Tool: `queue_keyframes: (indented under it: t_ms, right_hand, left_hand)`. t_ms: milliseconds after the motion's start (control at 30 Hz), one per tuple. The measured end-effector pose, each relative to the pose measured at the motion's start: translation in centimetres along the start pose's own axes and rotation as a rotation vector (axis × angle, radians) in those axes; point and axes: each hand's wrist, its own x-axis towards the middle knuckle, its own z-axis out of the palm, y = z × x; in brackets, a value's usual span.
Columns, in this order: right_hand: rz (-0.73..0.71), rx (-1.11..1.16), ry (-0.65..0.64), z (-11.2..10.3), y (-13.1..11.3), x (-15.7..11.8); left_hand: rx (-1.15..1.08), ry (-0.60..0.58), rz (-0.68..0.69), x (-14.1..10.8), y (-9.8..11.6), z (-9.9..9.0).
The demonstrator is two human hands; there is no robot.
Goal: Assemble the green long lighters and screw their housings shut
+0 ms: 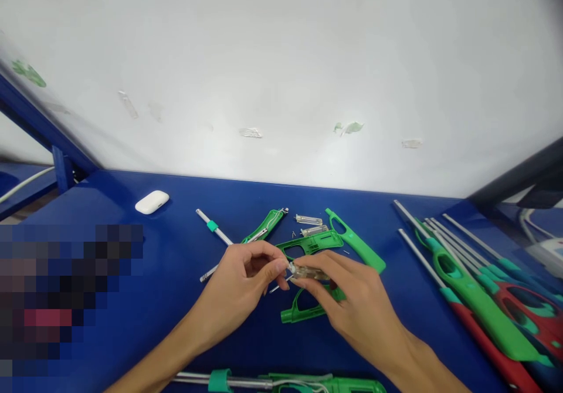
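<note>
My right hand (pixel 356 293) holds a clear lighter fuel tank (pixel 310 272) between thumb and fingers, its end pointing left. My left hand (pixel 250 273) is closed in a pinch at the small whitish end of that tank; what lies between its fingertips is too small to make out. Beneath and around the hands are green lighter shell halves, one (pixel 312 243) just behind them and another (pixel 303 314) partly hidden under my right hand. Two more clear tanks (pixel 309 220) lie behind, beside a closed-looking green shell (pixel 360 243).
Assembled long-neck lighters (pixel 479 287) in green, red and blue lie on the right. A white case (pixel 152 202) sits at the left rear. Metal tubes (pixel 214 227) lie left of centre, small screws behind. An opened lighter (pixel 246 381) lies along the front edge. A white wall stands behind.
</note>
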Motion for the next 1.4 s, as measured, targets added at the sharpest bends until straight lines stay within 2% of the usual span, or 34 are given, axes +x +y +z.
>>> queue_keyframes:
  t_ms: [267, 467, 600, 700, 800, 867, 933, 1000, 1067, 1133, 1200, 1400]
  right_hand:
    - [-0.032, -0.02, -0.007, -0.1, -0.2, 0.0]
    - [-0.116, -0.073, 0.035, 0.0, -0.1, -0.2]
    - [-0.168, -0.123, 0.077, 0.1, 0.2, -0.1]
    - [-0.16, -0.143, 0.088, -0.7, 0.0, 0.3]
    - [-0.101, -0.13, 0.123, -2.5, -1.3, 0.2]
    - [0.011, -0.071, 0.193, -4.0, -2.6, -0.7]
    - [0.131, -0.028, 0.236, -5.1, -3.9, -2.5]
    - [0.207, -0.024, 0.192, -5.7, -4.7, -4.9]
    - [0.274, -0.03, 0.088, -5.6, -4.8, -7.4]
    - [0.325, -0.012, 0.055, -5.0, -4.6, -9.3]
    - [0.36, 0.042, 0.085, -4.2, -4.4, -10.5]
    - [0.375, 0.131, 0.156, -2.1, -4.2, -11.3]
  left_hand:
    - [0.018, 0.081, 0.116, -0.5, -0.6, 1.0]
    - [0.046, 0.155, 0.182, -0.8, -0.8, 1.8]
    - [0.05, 0.154, 0.185, -0.6, -0.4, 1.8]
    - [0.063, 0.155, 0.183, -0.7, 0.5, 1.1]
    - [0.12, 0.172, 0.202, -1.7, 1.1, 0.7]
    - [0.302, 0.161, 0.269, -3.2, 0.8, 1.1]
    - [0.54, 0.094, 0.419, -5.0, -0.2, 2.1]
    - [0.701, 0.1, 0.541, -6.5, -1.5, 3.6]
    - [0.8, 0.075, 0.585, -7.3, -2.7, 5.1]
    - [0.841, 0.053, 0.59, -7.5, -3.6, 6.2]
    - [0.844, 0.036, 0.605, -7.3, -4.3, 6.9]
    - [0.821, 0.024, 0.608, -7.5, -5.1, 7.0]
